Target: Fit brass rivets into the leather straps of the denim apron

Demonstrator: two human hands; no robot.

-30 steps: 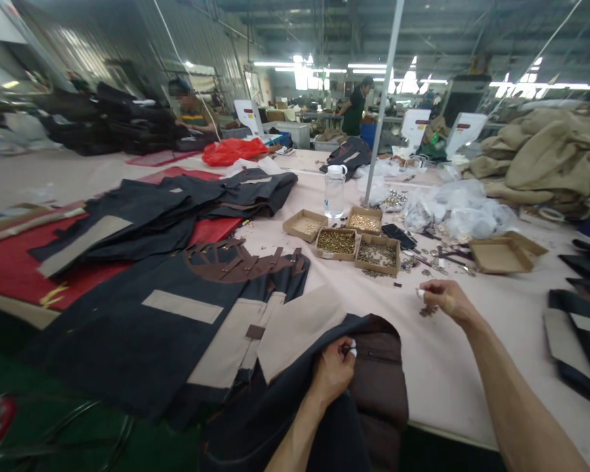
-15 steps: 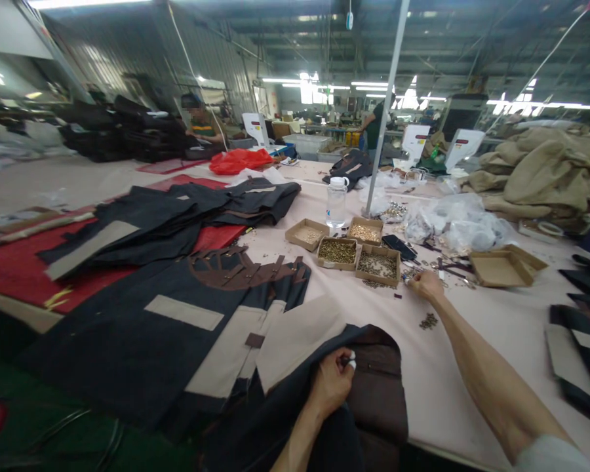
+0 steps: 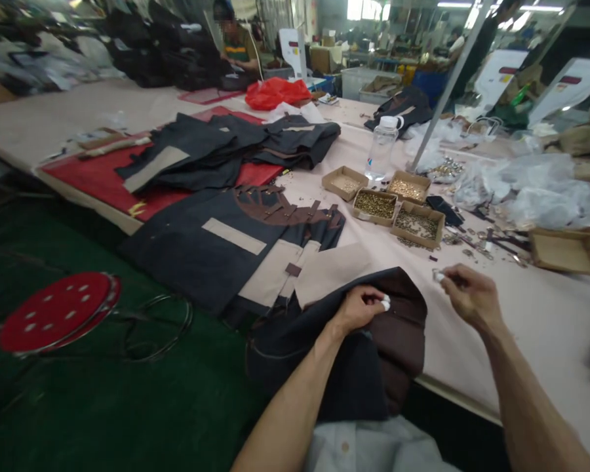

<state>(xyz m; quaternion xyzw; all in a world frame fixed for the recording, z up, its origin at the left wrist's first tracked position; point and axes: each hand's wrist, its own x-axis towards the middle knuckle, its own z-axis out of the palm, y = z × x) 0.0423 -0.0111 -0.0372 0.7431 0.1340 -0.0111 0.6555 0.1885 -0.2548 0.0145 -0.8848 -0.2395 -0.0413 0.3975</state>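
Note:
My left hand (image 3: pixel 360 307) pinches the edge of a dark navy and brown garment (image 3: pixel 398 331) that hangs over the near edge of the pale table (image 3: pixel 531 321). A white tape wraps one fingertip. My right hand (image 3: pixel 467 296) hovers just right of the garment, pinching a small metal fastener between taped fingertips. Behind it stand several shallow cardboard trays of brass fasteners (image 3: pixel 376 204), with loose metal pieces (image 3: pixel 476 244) scattered beside them.
More dark aprons (image 3: pixel 216 246) lie flat to the left, some on a red mat (image 3: pixel 98 180). A clear water bottle (image 3: pixel 381 147), a slanted pole (image 3: pixel 447 88), plastic bags (image 3: pixel 535 196) and an open box (image 3: pixel 568 252) stand further back. A red stool (image 3: pixel 54 314) sits on green floor. A person works at the far end.
My right hand reached out to the loose fasteners by the trays, then drew back toward the garment holding a small piece. The view tilted down and left; my left hand kept its grip.

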